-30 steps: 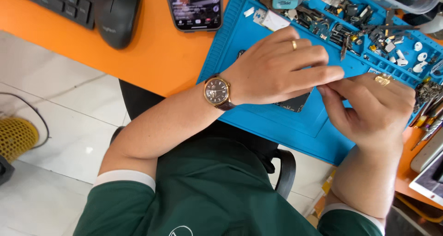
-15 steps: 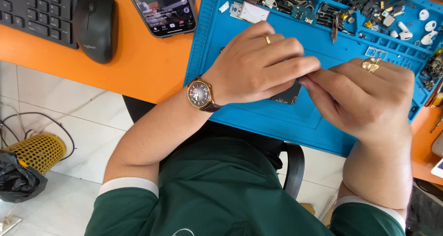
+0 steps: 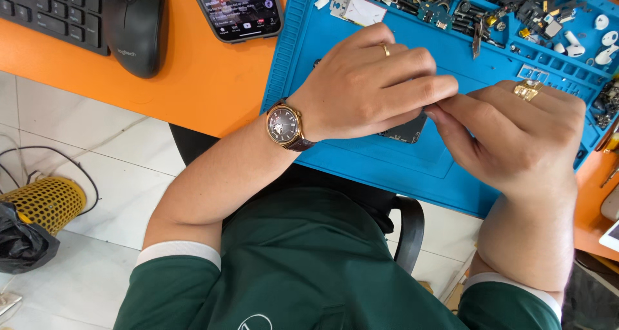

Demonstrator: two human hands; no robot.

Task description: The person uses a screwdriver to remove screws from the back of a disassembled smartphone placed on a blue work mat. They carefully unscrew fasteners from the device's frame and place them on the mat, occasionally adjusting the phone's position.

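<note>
My left hand (image 3: 371,85), with a brown-strapped wristwatch (image 3: 284,125) and a thin ring, hovers over the blue work mat (image 3: 361,165). Its fingers are curled over a dark flat part (image 3: 405,132) that shows only as a corner under the hand. My right hand (image 3: 516,140), wearing a large gold ring (image 3: 527,90), has its fingers bent, and its fingertips meet those of the left hand. Whatever lies between the fingertips is hidden.
An orange desk (image 3: 193,78) carries a black mouse (image 3: 134,23), a black keyboard (image 3: 51,10) and a lit phone (image 3: 237,7). Several small parts and tools crowd the mat's far trays (image 3: 509,17). A yellow mesh bin (image 3: 45,204) and cables lie on the tiled floor.
The view has shifted a little, so the desk items sit further left in the picture. Both hands stay together over the mat, fingertips touching.
</note>
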